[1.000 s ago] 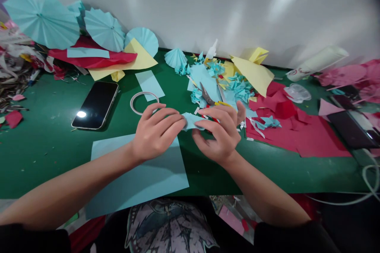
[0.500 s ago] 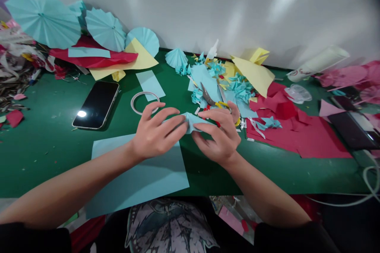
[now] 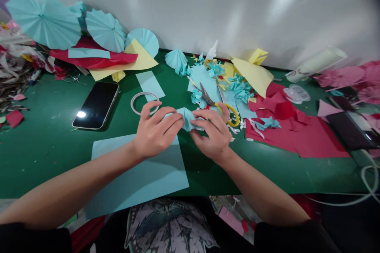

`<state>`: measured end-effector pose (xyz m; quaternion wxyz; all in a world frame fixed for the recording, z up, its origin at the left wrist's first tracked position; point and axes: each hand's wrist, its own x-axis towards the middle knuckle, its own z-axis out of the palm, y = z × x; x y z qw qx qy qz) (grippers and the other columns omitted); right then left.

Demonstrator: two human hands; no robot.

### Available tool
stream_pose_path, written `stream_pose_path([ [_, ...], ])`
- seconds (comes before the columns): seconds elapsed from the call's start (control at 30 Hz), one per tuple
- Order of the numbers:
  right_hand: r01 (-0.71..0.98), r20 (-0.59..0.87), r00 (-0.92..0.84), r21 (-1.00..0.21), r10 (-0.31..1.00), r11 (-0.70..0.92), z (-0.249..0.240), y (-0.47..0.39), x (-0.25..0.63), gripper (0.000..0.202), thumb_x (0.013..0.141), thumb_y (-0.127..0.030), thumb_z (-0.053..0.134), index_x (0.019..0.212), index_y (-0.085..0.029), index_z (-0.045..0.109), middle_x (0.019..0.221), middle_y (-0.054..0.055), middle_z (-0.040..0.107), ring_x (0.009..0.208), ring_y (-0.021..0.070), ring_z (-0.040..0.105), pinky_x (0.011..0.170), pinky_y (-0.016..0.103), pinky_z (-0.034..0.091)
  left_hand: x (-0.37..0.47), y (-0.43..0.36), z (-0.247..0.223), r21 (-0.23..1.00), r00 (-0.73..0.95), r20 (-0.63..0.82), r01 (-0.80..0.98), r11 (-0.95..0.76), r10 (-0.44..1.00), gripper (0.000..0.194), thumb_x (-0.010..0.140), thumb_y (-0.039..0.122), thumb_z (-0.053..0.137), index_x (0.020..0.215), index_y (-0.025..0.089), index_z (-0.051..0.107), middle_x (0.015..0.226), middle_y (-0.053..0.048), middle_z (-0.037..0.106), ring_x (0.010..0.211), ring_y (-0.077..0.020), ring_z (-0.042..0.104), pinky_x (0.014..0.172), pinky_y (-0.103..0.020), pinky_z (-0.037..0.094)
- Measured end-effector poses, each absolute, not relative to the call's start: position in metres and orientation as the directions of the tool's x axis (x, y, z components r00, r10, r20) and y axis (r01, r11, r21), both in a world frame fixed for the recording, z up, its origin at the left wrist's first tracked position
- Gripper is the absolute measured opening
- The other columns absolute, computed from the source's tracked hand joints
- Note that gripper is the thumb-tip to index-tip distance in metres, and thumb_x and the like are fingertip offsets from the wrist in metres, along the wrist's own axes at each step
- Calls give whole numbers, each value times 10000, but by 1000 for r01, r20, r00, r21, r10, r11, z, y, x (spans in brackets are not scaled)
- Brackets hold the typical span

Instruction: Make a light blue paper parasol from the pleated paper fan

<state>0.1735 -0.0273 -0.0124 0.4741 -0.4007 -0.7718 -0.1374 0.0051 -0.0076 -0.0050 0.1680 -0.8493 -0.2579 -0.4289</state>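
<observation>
Head view: the left grip (image 3: 156, 134) and right grip (image 3: 211, 136) pinch a pleated blue paper (image 3: 187, 119) from either side. Compared with half a second ago, more of its folds are spread into sight, and the right grip has shifted slightly left, baring more yellow handle on the scissors (image 3: 208, 97) just beyond it. Past the left grip lies a tape roll (image 3: 132, 104), then a phone (image 3: 96, 105) farther left. Beneath the left forearm, a blue sheet (image 3: 145, 178) overhangs the front edge. Green bench (image 3: 273, 166) shows between the right forearm and the red paper (image 3: 314, 138).
</observation>
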Motion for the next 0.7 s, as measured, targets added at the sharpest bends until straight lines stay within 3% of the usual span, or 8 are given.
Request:
stream_pose_path([
  [0.17, 732, 832, -256, -167, 493, 661, -12, -28, 173, 144, 701, -78, 565, 742, -214, 543, 862, 10, 666, 750, 146, 636, 983, 476, 326, 6, -9, -6, -50, 527, 786, 578, -815, 325, 148, 783, 59, 521, 815, 188, 587, 824, 0, 703, 789, -160, 629, 835, -383, 391],
  [0.4, 774, 853, -149, -215, 501, 596, -10, -23, 176, 225, 697, -59, 550, 843, -227, 520, 869, 26, 668, 797, 157, 642, 938, 440, 368, 5, -2, -7, 214, 366, 782, 602, -769, 504, 68, 801, 148, 554, 846, 194, 576, 831, -30, 693, 775, -159, 631, 783, -341, 451],
  [0.5, 794, 834, -219, -148, 506, 589, -11, -23, 175, 238, 690, -87, 570, 884, -215, 520, 915, 52, 665, 804, 166, 636, 954, 462, 335, 5, -2, -7, 191, 375, 796, 589, -785, 475, 80, 786, 117, 568, 829, 185, 578, 807, -24, 694, 760, -152, 638, 809, -346, 451],
  [0.7, 808, 834, -276, -68, 478, 585, -13, -25, 175, 138, 713, -86, 568, 769, -205, 525, 898, 34, 660, 770, 148, 629, 956, 463, 324, 5, -5, -6, 24, 453, 816, 594, -804, 358, 99, 778, 93, 560, 835, 172, 579, 805, -18, 702, 792, -159, 651, 851, -366, 435],
])
